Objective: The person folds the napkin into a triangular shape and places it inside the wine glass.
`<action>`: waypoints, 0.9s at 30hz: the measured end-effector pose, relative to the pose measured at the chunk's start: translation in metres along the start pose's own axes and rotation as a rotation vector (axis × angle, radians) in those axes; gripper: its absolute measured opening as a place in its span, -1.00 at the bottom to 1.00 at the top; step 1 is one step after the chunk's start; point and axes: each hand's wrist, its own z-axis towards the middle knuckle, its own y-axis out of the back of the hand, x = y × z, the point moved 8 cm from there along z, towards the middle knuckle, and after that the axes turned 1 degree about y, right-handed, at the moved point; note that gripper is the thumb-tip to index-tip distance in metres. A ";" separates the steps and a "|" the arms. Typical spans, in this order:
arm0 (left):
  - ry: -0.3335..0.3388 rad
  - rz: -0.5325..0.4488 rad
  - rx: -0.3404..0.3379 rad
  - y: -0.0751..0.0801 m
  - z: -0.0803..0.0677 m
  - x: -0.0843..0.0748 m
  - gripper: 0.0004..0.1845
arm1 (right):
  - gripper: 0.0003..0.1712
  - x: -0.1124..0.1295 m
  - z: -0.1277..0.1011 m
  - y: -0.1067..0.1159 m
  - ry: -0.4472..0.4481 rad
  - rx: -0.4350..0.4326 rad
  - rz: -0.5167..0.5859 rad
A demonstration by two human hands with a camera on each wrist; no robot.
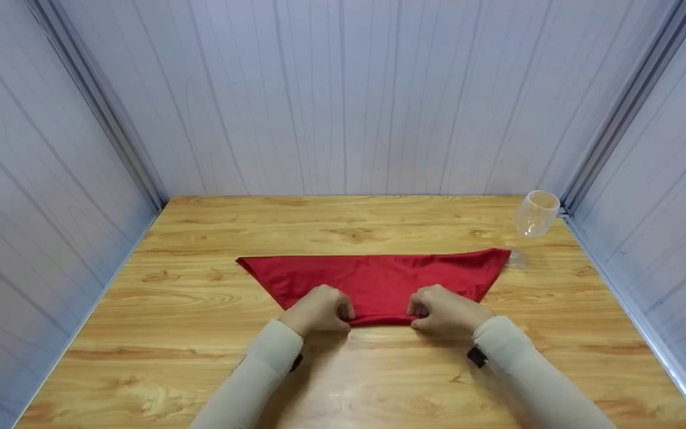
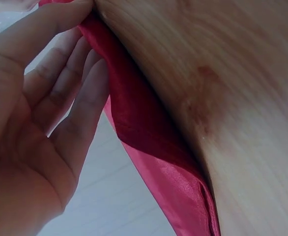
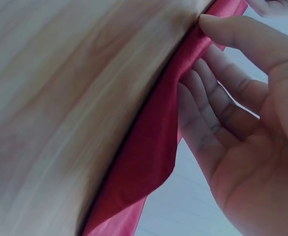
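Note:
A red satiny cloth (image 1: pixel 373 280) lies on the wooden table, its long straight edge at the back and its shorter front edge folded over into a narrow band. My left hand (image 1: pixel 321 310) pinches the left part of that front fold between thumb and fingers. On the right part of the same fold, my right hand (image 1: pixel 445 308) pinches it likewise. In the left wrist view the fold of cloth (image 2: pixel 134 103) runs under the thumb and fingertips. The right wrist view shows the thumb (image 3: pixel 222 29) at the cloth's edge, with the fingers curled against the fold.
A clear stemmed glass (image 1: pixel 537 213) stands at the back right, its foot (image 1: pixel 517 258) right by the cloth's right corner. Pale panel walls (image 1: pixel 343 95) enclose the table (image 1: pixel 170 333) at the back and both sides.

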 end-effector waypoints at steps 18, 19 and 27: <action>0.072 0.038 0.099 -0.004 0.005 0.008 -0.89 | -0.94 -0.001 0.001 -0.001 0.017 -0.015 -0.027; 0.079 0.038 0.106 -0.004 0.006 0.009 -0.89 | -0.95 -0.002 0.002 -0.001 0.019 -0.013 -0.025; 0.132 0.046 0.105 -0.003 0.012 0.015 -0.91 | -0.97 -0.004 0.002 -0.002 0.034 -0.017 -0.024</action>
